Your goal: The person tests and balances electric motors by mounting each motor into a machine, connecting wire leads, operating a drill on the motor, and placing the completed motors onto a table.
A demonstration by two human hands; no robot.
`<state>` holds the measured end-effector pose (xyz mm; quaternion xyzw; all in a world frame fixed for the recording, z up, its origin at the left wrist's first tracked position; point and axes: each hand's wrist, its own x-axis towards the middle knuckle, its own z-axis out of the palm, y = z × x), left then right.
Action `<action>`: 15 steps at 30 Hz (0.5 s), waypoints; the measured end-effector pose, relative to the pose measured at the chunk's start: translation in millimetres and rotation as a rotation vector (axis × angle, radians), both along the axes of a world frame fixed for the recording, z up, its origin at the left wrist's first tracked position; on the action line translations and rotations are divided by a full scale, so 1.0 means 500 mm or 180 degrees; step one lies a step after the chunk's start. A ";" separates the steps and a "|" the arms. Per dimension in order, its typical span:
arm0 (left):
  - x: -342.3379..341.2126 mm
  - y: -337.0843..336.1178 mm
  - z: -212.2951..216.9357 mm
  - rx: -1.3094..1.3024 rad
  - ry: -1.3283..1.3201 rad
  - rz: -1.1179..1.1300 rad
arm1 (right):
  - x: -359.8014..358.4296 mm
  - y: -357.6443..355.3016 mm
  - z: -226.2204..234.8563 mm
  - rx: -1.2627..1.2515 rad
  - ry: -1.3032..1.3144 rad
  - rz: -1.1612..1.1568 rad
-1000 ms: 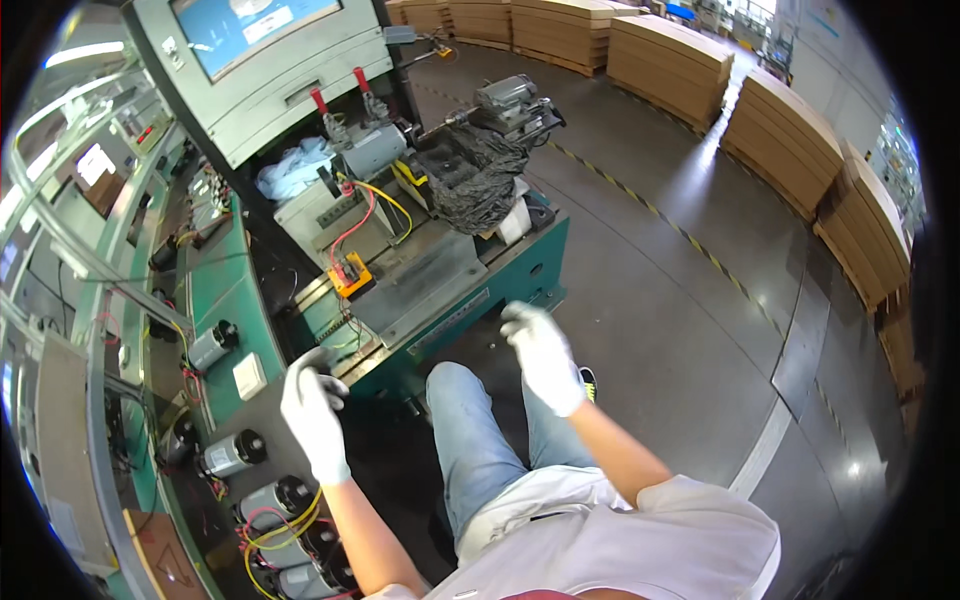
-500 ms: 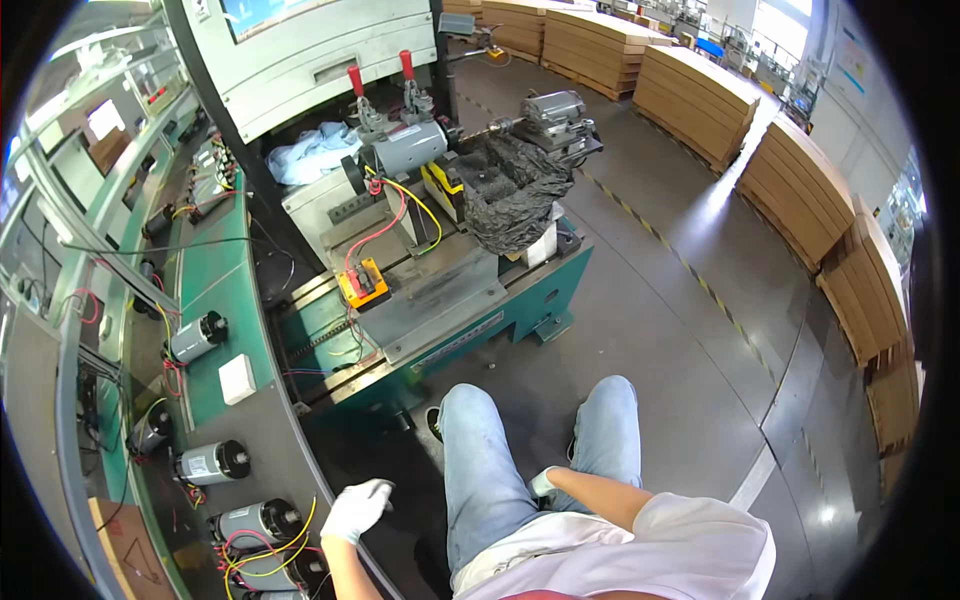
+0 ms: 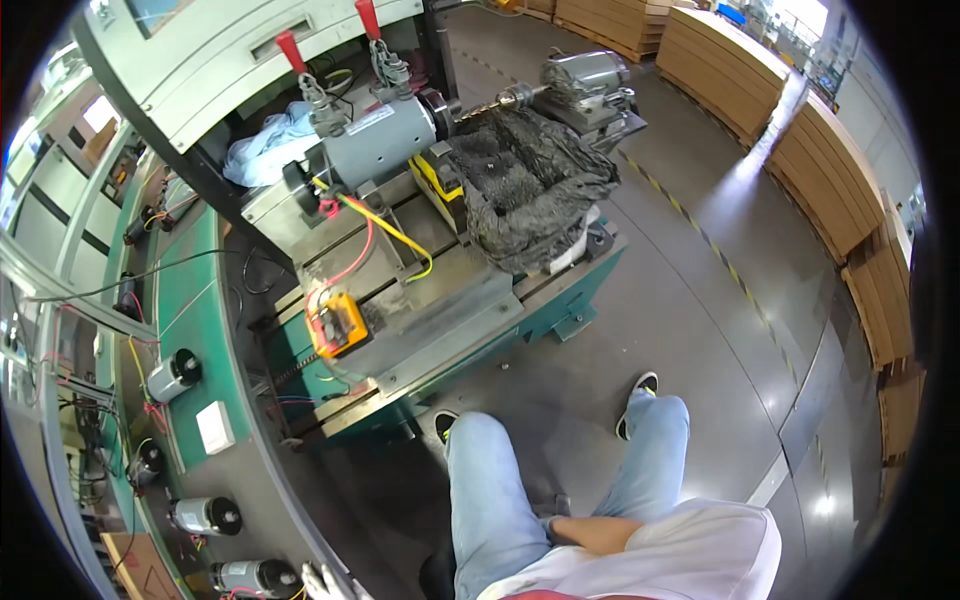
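My left hand [image 3: 325,583], in its white glove, is down at the bottom edge of my view, only the fingertips showing, so I cannot tell whether the fingers are spread or curled; it holds nothing that I can see. Just beside it, a little to its left, lies a small grey motor [image 3: 255,577] on the lower shelf, its long axis running roughly left to right with the dark end cap toward my hand. A second small motor [image 3: 207,516] lies a little farther up and to the left, on the same lie. My right hand [image 3: 553,524] is tucked down between my knees against my jeans, the forearm lying across my lap; it is mostly hidden, so I cannot tell how its fingers stand, and it touches no tool. The left hand is plainly the nearer one to the motors. Ahead of me, well apart from both hands, the green table [image 3: 455,345] carries a big grey motor [image 3: 380,145] under red-handled clamps, and an orange meter [image 3: 338,325].
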<state>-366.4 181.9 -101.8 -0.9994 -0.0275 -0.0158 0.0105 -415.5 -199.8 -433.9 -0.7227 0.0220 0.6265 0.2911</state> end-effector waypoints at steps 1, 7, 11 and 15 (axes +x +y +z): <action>0.007 -0.017 0.011 -0.0099 -0.0005 0.0199 | -0.003 0.001 -0.005 0.0030 0.0054 -0.0073; 0.034 -0.060 0.054 -0.0334 0.0051 0.0245 | 0.041 -0.056 -0.018 -0.0012 0.0338 -0.0033; 0.035 -0.056 0.049 -0.0284 0.0128 0.0306 | 0.152 -0.196 0.078 0.0236 -0.0313 0.0049; 0.044 -0.080 0.070 -0.0153 0.0104 0.0421 | 0.220 -0.304 -0.022 -0.0220 -0.0123 0.0659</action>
